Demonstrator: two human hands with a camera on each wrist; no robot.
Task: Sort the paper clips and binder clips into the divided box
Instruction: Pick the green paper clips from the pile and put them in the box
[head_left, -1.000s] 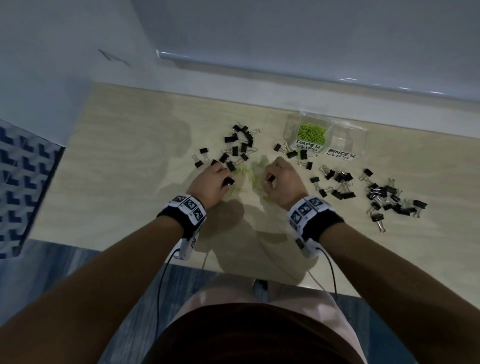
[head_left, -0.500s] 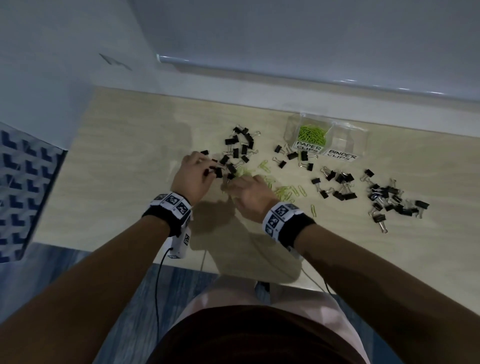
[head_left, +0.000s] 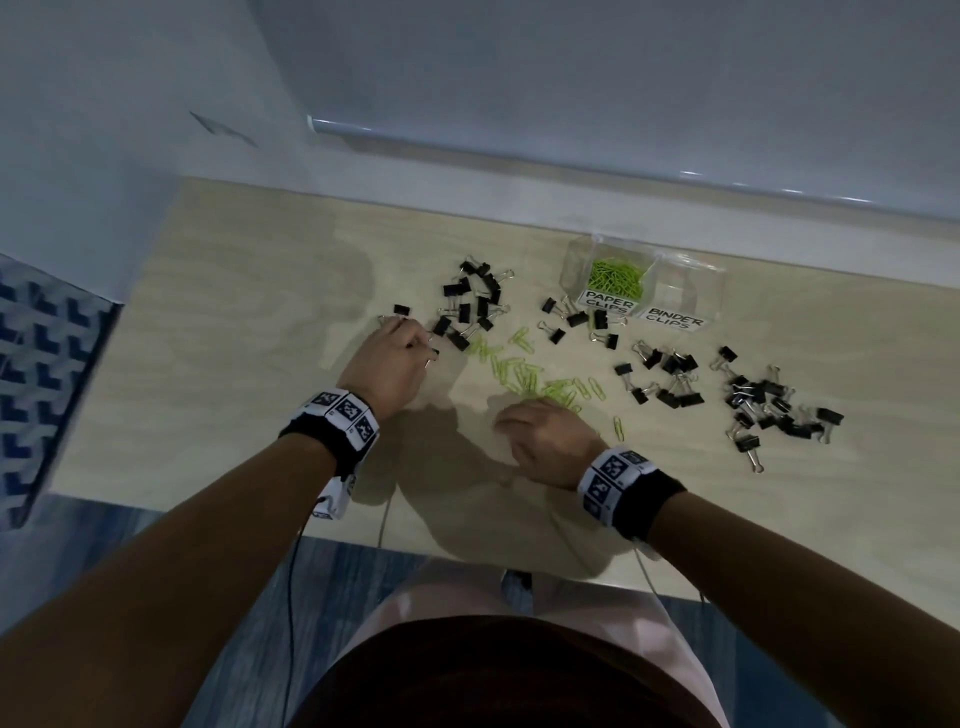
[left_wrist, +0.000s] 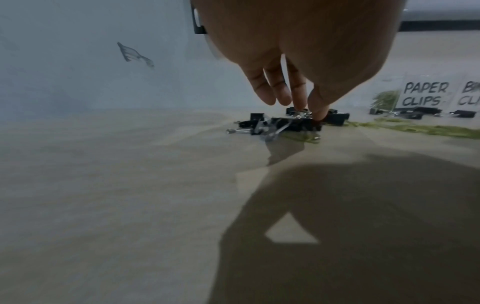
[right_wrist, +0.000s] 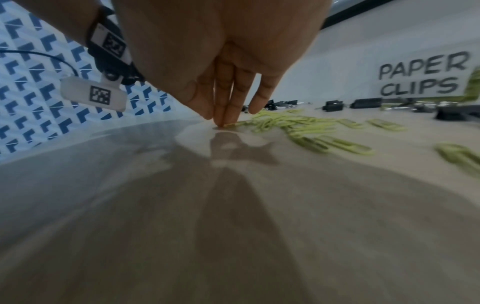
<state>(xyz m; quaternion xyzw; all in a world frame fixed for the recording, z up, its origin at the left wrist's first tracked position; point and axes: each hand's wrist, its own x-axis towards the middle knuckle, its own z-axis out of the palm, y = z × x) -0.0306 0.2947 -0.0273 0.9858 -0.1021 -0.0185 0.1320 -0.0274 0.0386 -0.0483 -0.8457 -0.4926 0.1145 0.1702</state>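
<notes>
My left hand (head_left: 410, 338) reaches down with straight fingers. Its fingertips (left_wrist: 298, 107) press on a small heap of black binder clips (left_wrist: 280, 123) at the left of the mess. My right hand (head_left: 506, 421) lies nearer to me, and its straight fingertips (right_wrist: 228, 117) touch the table at the end of a green paper clip (right_wrist: 233, 124). Loose green paper clips (head_left: 530, 374) lie scattered between the hands. The clear divided box (head_left: 571, 260) stands at the back. Green clips (head_left: 615, 275) fill its PAPER CLIPS side, and nothing shows in its BINDER CLIPS side (head_left: 685, 291).
More binder clips lie in groups: behind my left hand (head_left: 470, 301), in front of the box (head_left: 576, 317), right of centre (head_left: 665, 379) and far right (head_left: 769, 405). The wall runs close behind the box. The table's near edge (head_left: 467, 551) is just below my wrists.
My hands were curled close together in the middle and have since spread apart. The left slid away to the left with binder clips, the right drew back toward me, uncovering scattered paper clips.
</notes>
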